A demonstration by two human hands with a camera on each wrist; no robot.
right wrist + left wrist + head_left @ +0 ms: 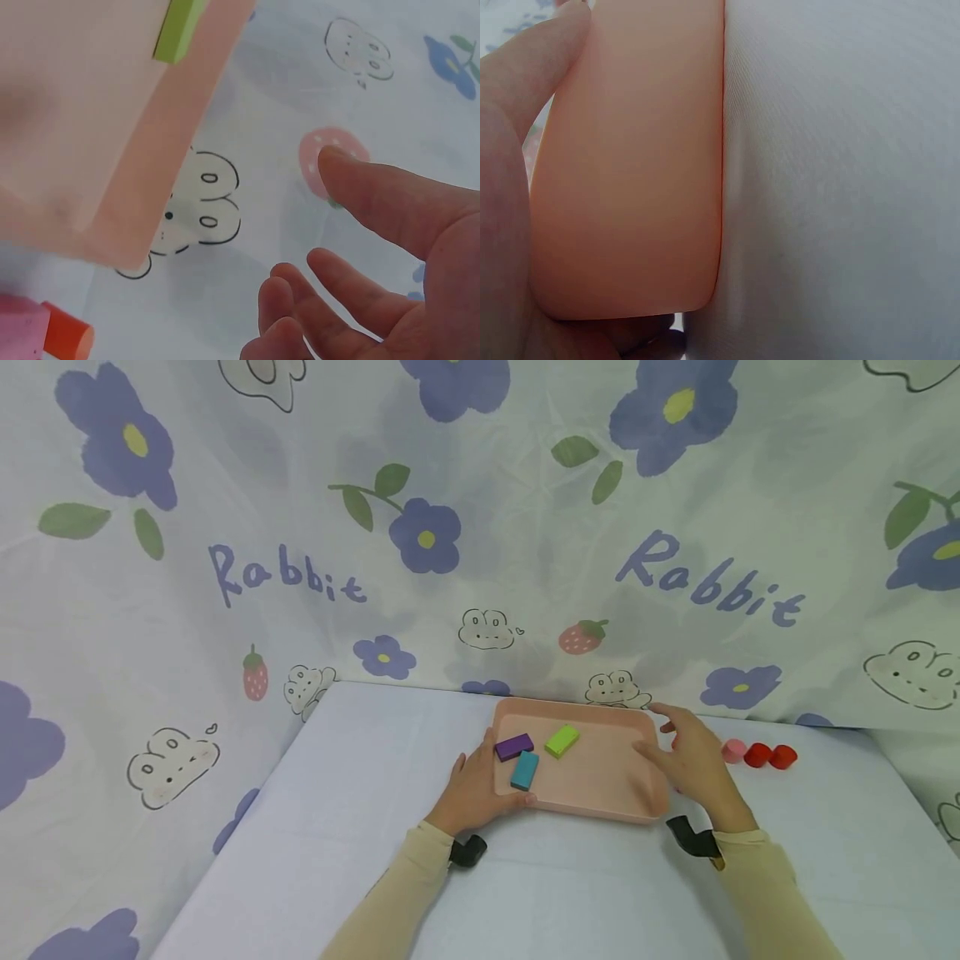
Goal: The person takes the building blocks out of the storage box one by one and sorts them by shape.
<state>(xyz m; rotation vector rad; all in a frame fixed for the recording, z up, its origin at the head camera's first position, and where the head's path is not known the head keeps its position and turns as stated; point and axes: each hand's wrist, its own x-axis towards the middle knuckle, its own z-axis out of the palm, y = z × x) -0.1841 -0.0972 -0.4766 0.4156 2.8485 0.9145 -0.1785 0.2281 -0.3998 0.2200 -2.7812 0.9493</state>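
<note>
A shallow pink tray [592, 785] lies on the table. In it are a purple block [514, 747], a blue block [525, 771] and a lime green block [562, 741]. My left hand [472, 789] grips the tray's near left corner, its thumb at the front rim and its fingers along the left side. The left wrist view shows the thumb [532, 67] against the tray's outer wall [637, 165]. Beside the tray's right end is my right hand [697, 764], thumb and fingers spread apart. In the right wrist view that hand [390, 262] holds nothing and appears apart from the tray.
Right of the right hand stand a pink piece [733, 751] and two red pieces [758, 755] in a row. More small pieces are partly hidden behind that hand. A patterned cloth [480, 585] hangs behind the white table [360, 760].
</note>
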